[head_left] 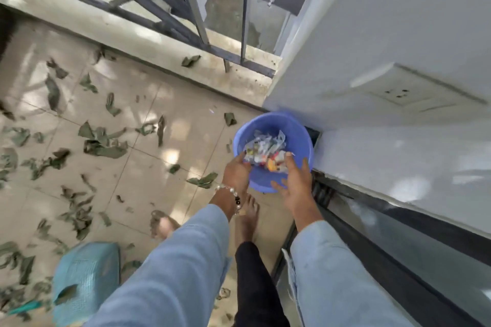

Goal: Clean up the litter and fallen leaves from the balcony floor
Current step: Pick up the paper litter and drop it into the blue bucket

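Observation:
A blue plastic tub (268, 125) stands on the tiled floor in the corner by the white wall. Crumpled wrappers and paper litter (265, 150) lie inside it. My left hand (236, 171) reaches over the tub's near left rim, its fingertips at the litter. Over the near right rim is my right hand (295, 183), fingers spread and relaxed, holding nothing visible. Many dry green leaves (103, 141) are scattered across the floor left of the tub.
A teal woven basket (85, 281) sits at the lower left. My bare feet (247, 218) stand just behind the tub. A metal railing (170, 8) on a concrete curb runs along the far side. A sliding-door track (345, 210) lies at the right.

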`<state>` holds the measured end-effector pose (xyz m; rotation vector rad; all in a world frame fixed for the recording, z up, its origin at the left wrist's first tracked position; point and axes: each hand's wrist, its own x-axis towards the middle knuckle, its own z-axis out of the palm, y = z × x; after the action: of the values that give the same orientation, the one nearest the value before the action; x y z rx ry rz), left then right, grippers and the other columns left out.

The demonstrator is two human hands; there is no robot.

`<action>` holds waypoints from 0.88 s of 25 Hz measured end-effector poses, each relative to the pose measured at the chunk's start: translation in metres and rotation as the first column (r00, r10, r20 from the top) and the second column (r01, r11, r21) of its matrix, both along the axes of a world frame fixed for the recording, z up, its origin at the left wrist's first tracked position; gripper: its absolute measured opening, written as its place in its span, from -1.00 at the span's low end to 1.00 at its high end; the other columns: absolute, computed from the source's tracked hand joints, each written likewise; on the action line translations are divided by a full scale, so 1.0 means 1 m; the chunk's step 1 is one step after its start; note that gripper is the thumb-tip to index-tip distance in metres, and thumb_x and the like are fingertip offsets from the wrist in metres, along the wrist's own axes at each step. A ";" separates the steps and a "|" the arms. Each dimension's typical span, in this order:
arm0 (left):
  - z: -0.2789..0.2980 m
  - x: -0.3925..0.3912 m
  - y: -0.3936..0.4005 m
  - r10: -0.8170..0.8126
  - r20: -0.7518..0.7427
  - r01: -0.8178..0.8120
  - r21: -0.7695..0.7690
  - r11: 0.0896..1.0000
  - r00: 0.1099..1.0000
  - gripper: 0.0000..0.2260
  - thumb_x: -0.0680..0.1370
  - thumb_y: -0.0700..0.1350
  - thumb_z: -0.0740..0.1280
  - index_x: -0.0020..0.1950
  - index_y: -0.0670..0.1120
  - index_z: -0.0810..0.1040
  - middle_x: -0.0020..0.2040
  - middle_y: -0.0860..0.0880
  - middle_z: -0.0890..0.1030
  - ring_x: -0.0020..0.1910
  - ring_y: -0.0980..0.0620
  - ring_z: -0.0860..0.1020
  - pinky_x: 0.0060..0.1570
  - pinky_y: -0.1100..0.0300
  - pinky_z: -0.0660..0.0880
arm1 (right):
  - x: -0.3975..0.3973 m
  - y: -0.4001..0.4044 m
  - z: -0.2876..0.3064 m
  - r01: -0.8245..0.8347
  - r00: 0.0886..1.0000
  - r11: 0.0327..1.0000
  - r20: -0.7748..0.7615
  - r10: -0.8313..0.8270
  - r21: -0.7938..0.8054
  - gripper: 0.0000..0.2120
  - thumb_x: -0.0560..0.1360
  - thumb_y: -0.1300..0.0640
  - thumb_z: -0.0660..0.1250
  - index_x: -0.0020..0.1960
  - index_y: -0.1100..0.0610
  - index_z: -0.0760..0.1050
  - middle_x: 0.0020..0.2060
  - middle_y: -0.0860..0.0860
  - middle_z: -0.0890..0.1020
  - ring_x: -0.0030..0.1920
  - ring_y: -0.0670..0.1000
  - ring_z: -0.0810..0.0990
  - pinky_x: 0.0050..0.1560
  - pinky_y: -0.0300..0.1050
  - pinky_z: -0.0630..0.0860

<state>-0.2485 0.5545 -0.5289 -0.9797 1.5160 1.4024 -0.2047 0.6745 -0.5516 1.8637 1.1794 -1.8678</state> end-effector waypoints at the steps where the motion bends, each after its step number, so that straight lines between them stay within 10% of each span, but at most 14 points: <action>1: -0.002 0.001 -0.006 -0.030 -0.020 0.029 -0.040 0.999 0.999 -0.63 0.61 -0.31 0.15 0.39 -0.07 0.42 0.21 -0.08 0.57 0.09 -0.09 0.53 0.07 0.03 0.48 | 0.002 0.000 -0.002 -0.013 0.999 0.999 0.043 0.012 0.030 -0.43 0.54 0.05 0.34 0.49 -0.06 0.20 0.19 0.01 0.37 0.13 0.12 0.46 -0.09 0.01 0.53; 6: 0.058 0.007 -0.036 -0.038 -0.012 0.037 -0.071 0.997 0.999 -0.63 0.58 -0.40 0.15 0.37 -0.22 0.44 0.17 -0.08 0.51 0.10 -0.06 0.50 0.04 0.09 0.43 | 0.012 -0.020 0.054 -0.106 0.994 0.991 0.048 0.102 0.087 -0.85 0.55 0.27 0.27 -0.18 0.12 0.50 -0.18 0.11 0.50 -0.27 0.00 0.47 -0.32 -0.15 0.46; 12: 0.194 0.004 -0.116 0.133 0.019 -0.133 0.033 0.991 0.991 -0.79 0.61 -0.22 0.08 0.03 -0.08 0.49 -0.12 -0.07 0.54 -0.30 -0.02 0.49 -0.38 0.24 0.34 | -0.007 -0.083 0.187 -0.423 0.901 0.879 -0.003 0.434 0.219 -0.84 0.56 0.30 0.20 -0.14 0.16 0.48 -0.34 0.12 0.54 -0.39 0.04 0.50 -0.42 -0.18 0.49; 14: 0.235 0.011 -0.163 0.103 -0.086 -0.108 -0.064 0.992 0.991 -0.79 0.60 -0.29 0.11 0.00 -0.11 0.52 -0.15 -0.09 0.57 -0.38 0.03 0.53 -0.48 0.29 0.43 | -0.019 -0.118 0.218 -0.616 0.760 0.720 0.001 0.650 0.319 -0.87 0.51 0.23 0.25 -0.17 0.10 0.54 -0.33 0.11 0.59 -0.34 0.09 0.57 -0.23 0.00 0.57; 22: 0.307 0.078 -0.402 -0.002 -0.263 -0.142 -0.527 0.838 0.965 -0.76 0.59 -0.19 0.22 0.20 -0.09 0.59 0.12 -0.15 0.64 0.14 -0.17 0.57 0.17 0.03 0.50 | -0.081 -0.337 0.322 -0.864 -0.010 -0.028 0.038 0.999 0.504 -0.84 0.42 0.15 0.28 -0.15 0.13 0.64 -0.20 0.14 0.68 -0.11 0.19 0.64 -0.03 0.06 0.58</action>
<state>-0.1707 0.1527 -0.2219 -1.2356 2.1663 1.1964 -0.2857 0.3372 -0.2301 0.1749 2.2537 -0.9868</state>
